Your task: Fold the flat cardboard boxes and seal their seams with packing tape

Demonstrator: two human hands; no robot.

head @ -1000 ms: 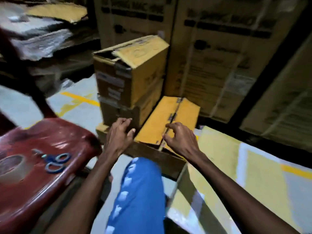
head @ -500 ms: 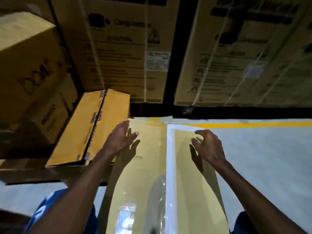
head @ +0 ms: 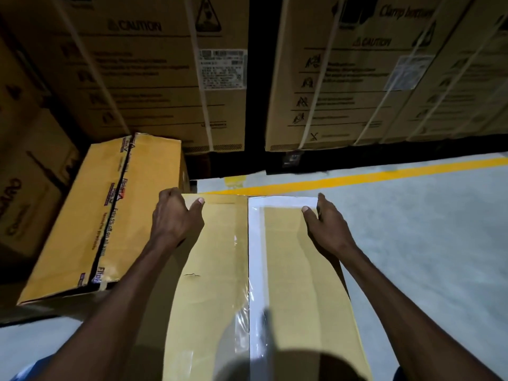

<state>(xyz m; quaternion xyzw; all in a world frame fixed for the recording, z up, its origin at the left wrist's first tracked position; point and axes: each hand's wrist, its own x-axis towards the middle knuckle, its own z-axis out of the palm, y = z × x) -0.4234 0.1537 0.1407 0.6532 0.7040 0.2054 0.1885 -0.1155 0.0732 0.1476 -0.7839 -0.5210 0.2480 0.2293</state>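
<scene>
Holding the far end of the flat cardboard box (head: 217,284), your two hands sit one at each far corner. Your left hand (head: 176,218) grips the far left corner, with the fingers curled over the far edge and the thumb lying flat on top, pointing toward the middle. Your right hand (head: 327,226) grips the far right corner the same way: the fingers wrap round the edge out of sight and the thumb rests on top. The box lies long and flat on the grey floor (head: 428,243), running from your fingers back toward your body. A white strip (head: 255,243) runs down its middle between your thumbs, and shiny clear packing tape (head: 242,320) lies along the strip, nearer to you than your fingers. Just to the left of your left fingers sits a closed yellow box (head: 90,215) with printed tape along its top seam. Beyond your fingertips a yellow line (head: 384,176) crosses the floor, and past it stand big strapped cartons (head: 154,78).
</scene>
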